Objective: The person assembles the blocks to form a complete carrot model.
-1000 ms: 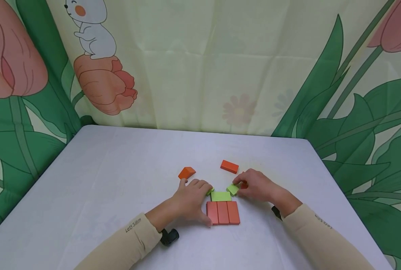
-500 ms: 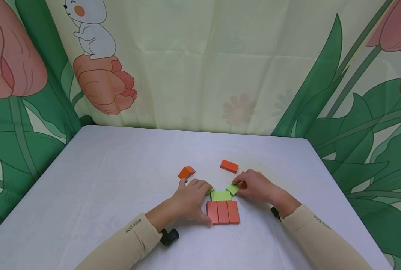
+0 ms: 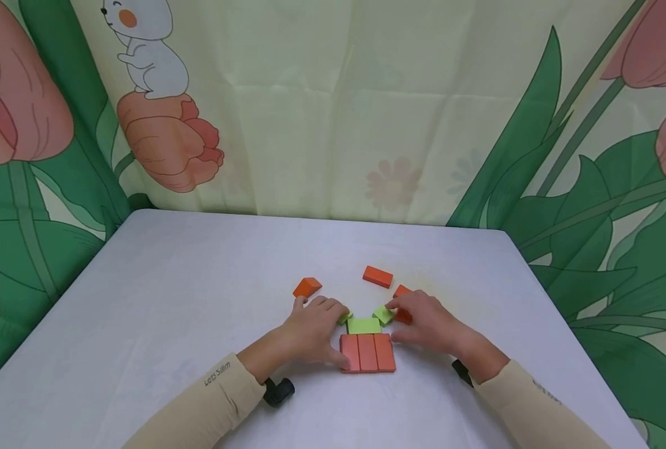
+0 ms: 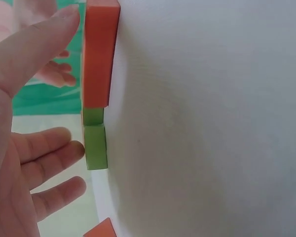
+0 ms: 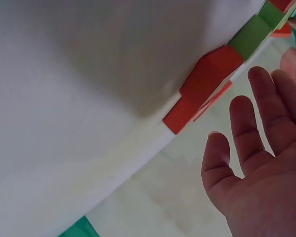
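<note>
Thumb (image 3: 405, 337) swung toward the table's (image 3: 226, 268) near edge; right hand (image 3: 436, 321), left hand (image 3: 309, 330) loosely spread, gripping nothing; aligning green blocks (image 3: 363, 326), I likely need nudges.

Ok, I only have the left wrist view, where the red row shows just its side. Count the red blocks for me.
Observer: The head view shows three red blocks, side by side.
Operator: I make out two green blocks. Add any I miss.
Observer: A third green block, beside the right hand.
Operator: Now report what lies farthest off.
Observer: An orange block, beyond the green ones.
</note>
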`<state>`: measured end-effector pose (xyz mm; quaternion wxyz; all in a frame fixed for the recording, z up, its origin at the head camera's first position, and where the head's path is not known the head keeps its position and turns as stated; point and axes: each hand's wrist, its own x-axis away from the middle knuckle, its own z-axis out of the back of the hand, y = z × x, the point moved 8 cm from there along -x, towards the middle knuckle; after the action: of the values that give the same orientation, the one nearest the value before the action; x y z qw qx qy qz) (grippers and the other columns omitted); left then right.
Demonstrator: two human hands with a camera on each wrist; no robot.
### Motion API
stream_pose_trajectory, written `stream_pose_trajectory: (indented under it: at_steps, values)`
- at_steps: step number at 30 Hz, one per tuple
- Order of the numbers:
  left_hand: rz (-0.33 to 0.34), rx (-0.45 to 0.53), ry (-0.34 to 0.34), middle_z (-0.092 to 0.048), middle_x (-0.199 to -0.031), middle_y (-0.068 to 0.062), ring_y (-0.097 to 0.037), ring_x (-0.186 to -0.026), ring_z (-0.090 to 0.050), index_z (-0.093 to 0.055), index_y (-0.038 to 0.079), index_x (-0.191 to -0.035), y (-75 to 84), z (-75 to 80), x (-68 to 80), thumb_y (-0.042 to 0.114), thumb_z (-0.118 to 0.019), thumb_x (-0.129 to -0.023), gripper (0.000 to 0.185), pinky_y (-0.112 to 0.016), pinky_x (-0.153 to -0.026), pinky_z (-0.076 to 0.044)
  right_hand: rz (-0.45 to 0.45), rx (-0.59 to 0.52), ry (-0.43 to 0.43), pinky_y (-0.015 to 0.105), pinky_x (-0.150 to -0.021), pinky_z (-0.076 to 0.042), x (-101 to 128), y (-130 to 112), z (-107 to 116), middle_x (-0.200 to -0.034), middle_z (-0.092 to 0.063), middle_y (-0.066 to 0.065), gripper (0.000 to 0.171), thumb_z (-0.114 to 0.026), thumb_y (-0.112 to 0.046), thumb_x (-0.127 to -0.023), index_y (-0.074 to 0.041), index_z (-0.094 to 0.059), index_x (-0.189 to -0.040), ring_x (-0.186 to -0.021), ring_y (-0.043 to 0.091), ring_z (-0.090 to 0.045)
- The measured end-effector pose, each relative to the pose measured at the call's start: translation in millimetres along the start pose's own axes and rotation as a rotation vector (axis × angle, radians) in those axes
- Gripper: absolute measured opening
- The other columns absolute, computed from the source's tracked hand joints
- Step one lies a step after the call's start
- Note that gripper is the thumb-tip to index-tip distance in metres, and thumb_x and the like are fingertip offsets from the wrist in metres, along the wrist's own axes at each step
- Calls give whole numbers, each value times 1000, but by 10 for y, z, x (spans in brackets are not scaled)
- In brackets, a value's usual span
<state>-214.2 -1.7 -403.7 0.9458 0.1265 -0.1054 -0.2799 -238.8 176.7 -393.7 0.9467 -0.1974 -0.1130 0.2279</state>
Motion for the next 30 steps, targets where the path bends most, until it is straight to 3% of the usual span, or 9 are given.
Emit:
stream_pose_trajectory:
  at_steps: [8,22,30]
  values:
    - [1,17,1,-54,-137,2,-22,-128,-44,-54,18,-139,-34,-4,-31,63,-80,-74,83,-54,-98,-32,80,-16,19,39,-82,-46,69,-145,-61,-110,-63,-4,51,-84,-31,-79,-9,-68,-122,-97,17,-52]
    - [-12,73,-3,-57,-134,0,-22,-128,-45,-57,16,-136,-57,-10,-62,59,-78,-78,76,-52,-99,-32,23,12,-7,47,-92,-43,87,-156,-130,-119,-63,0,56,-83,-29,-80,-9,-64,-128,-107,20,-53]
    - [-13,77,8,-58,-132,0,-22,-126,-47,-59,16,-133,-52,5,-78,57,-79,-78,72,-51,-98,-33,41,20,2,48,-91,-43,100,-173,-115,-119,-63,0,55,-83,-30,-81,-9,-64,-128,-107,21,-52]
